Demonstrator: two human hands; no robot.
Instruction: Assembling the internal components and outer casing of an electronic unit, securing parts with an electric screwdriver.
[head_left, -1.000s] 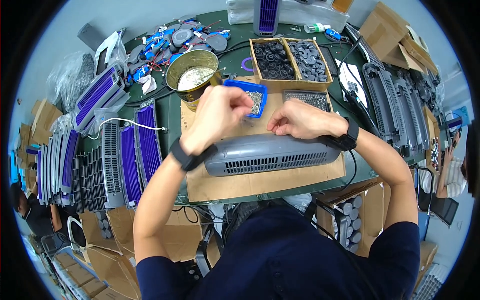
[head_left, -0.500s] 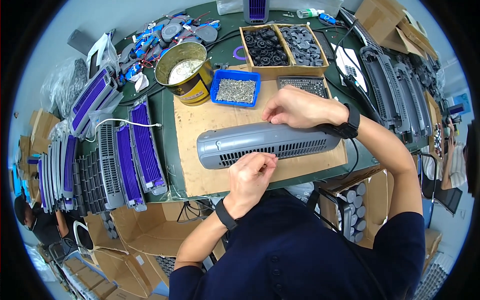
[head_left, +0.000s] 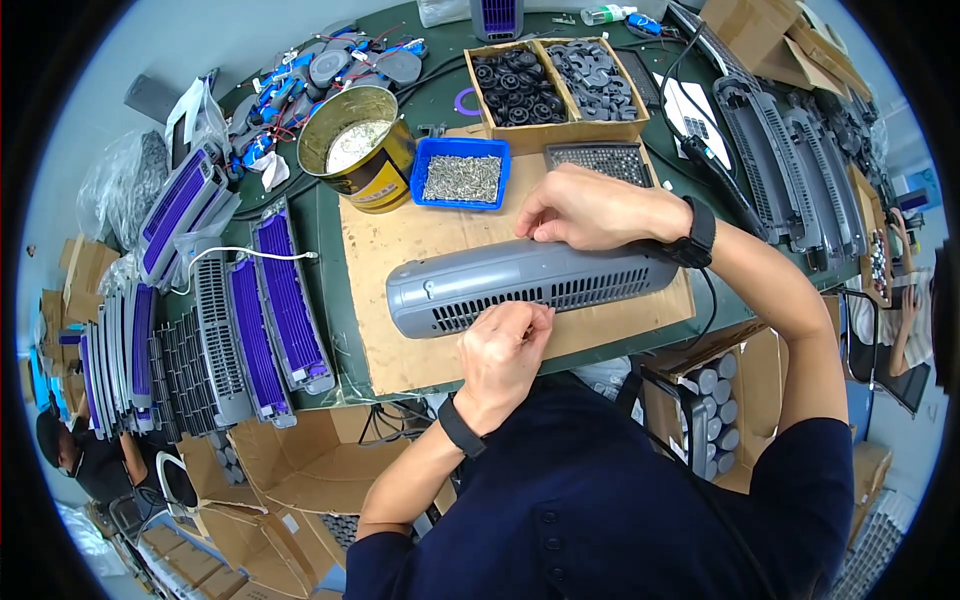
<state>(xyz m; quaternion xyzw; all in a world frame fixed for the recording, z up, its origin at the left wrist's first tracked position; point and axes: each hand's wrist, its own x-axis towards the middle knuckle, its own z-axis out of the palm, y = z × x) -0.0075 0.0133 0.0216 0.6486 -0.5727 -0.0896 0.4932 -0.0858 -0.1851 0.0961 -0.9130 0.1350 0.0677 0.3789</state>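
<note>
A long grey plastic housing (head_left: 450,285) with rows of slots along its near side lies crosswise on the cardboard sheet (head_left: 385,360). At its near edge is my left hand (head_left: 505,345), fingers curled and tips pinched together by the slots. My right hand (head_left: 590,210) comes over the far edge with thumb and fingers bent inward, the tips meeting close to the housing's top surface. Whatever either pinch holds is too small or hidden to make out. A blue tray (head_left: 416,175) of small metal screws (head_left: 462,180) stands just beyond the housing.
Beyond the tray are a yellow-black tin (head_left: 375,180), a divided cardboard box (head_left: 560,130) of dark parts and a perforated tray (head_left: 600,165). Grey-and-purple panels (head_left: 290,290) line the left; grey shells (head_left: 770,160) and a black corded tool (head_left: 715,170) lie right. Battery packs with discs (head_left: 330,65) are heaped far left.
The view has shifted slightly, so the table things sit a little further left. Both hands keep nearly the same pose at the housing.
</note>
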